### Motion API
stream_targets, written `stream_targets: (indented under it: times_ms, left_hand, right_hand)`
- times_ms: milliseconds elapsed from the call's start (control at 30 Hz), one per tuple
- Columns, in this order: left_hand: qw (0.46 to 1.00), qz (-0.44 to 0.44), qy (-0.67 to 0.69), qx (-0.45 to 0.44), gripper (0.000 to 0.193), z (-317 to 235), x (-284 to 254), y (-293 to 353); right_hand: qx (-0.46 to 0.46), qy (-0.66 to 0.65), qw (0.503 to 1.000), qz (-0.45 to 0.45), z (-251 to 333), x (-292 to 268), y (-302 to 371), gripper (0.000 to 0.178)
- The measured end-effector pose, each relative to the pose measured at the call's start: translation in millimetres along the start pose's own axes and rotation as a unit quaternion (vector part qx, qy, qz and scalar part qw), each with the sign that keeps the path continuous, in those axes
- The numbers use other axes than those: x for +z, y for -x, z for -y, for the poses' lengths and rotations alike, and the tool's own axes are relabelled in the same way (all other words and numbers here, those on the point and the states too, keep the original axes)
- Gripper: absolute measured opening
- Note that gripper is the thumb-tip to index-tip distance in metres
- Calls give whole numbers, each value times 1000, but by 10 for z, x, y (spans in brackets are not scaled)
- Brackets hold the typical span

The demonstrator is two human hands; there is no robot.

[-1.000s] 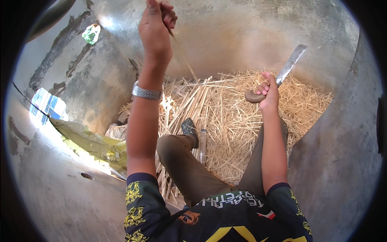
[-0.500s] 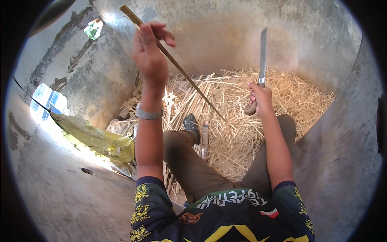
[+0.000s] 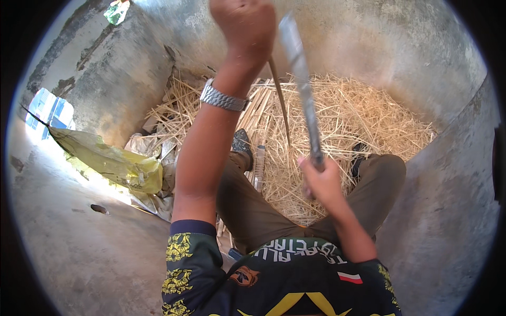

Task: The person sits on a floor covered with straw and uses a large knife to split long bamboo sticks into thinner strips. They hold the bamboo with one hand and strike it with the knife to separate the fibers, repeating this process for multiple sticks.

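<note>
High at the top edge, my left hand [image 3: 246, 29] is closed in a fist round the upper end of a long, thin bamboo strip [image 3: 280, 97]. The strip hangs down behind the hand, its lower tip over the shavings. My right hand [image 3: 324, 183] grips the handle of a long-bladed knife [image 3: 302, 79], slightly smeared by motion. Its blade points up, to the right of the strip; whether the two touch I cannot tell. The fingers of my left hand are partly cut off by the frame.
Pale shavings [image 3: 348, 110] and split strips [image 3: 261, 100] cover the floor between my legs and the concrete wall [image 3: 369, 42]. A short flat wooden piece [image 3: 260, 167] lies by my left shoe [image 3: 242, 142]. Yellow translucent sheeting [image 3: 105, 158] hangs at left, beside a bright opening.
My left hand has risen, moved right and closed, bringing the strip more upright. My right hand has come lower and left, and the knife now leans left beside the strip.
</note>
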State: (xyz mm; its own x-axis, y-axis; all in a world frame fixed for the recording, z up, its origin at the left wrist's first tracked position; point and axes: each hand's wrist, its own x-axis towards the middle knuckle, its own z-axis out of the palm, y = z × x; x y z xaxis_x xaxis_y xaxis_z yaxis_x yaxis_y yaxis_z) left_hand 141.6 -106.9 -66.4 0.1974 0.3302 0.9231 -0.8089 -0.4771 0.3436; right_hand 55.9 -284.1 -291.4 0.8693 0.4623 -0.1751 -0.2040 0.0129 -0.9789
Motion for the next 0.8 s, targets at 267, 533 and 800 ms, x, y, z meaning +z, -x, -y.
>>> stream_targets:
  times_ms: [267,533,800]
  left_hand:
    - [995,-37,-81,36,26,328,197,149]
    - [993,-58,-92,45,26,369,207,136]
    - [991,-63,-87,84,27,391,159,122]
  right_hand:
    - [-48,-50,995,-70,-27,-92,256,25]
    - [96,-41,995,-3,-377,-96,153,28]
    - [-63,-110,990,-67,-267,160,137,32]
